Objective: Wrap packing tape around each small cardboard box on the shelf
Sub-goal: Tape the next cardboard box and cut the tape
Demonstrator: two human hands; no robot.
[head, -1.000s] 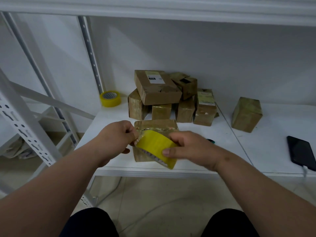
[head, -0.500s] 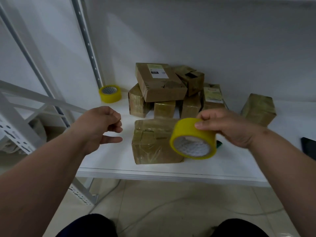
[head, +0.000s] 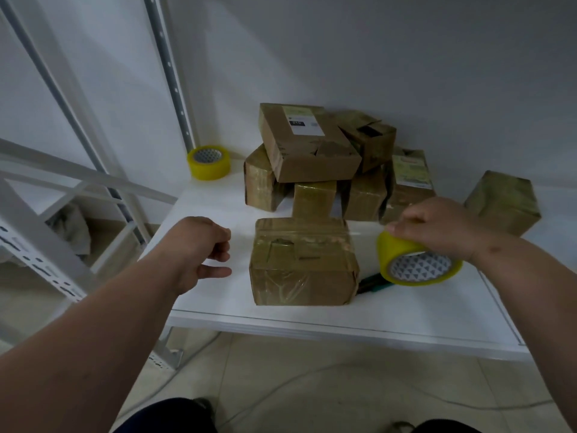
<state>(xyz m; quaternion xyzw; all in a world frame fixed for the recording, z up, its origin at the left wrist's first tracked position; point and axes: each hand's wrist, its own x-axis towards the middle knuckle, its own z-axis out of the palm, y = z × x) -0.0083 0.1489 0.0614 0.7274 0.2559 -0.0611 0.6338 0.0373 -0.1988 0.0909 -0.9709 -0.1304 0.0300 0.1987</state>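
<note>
A taped cardboard box (head: 302, 264) sits near the front of the white shelf (head: 312, 323). My right hand (head: 437, 225) grips a yellow tape roll (head: 416, 262) from above, just right of that box and low over the shelf. A clear strip of tape seems to run from the box's back top edge to the roll. My left hand (head: 203, 246) hovers left of the box with fingers curled and thumb out, holding nothing and not touching the box. Behind, several small boxes form a pile (head: 312, 145).
A second yellow tape roll (head: 208, 162) stands at the back left by the shelf upright (head: 170, 76). One wrapped box (head: 502, 203) sits apart at the right. A dark green-handled tool (head: 374, 281) lies beside the front box, under the roll. White rack beams (head: 40, 245) stand at the left.
My right hand carried the roll from in front of the box to its right side, drawing tape out. My left hand let go of the box and moved left.
</note>
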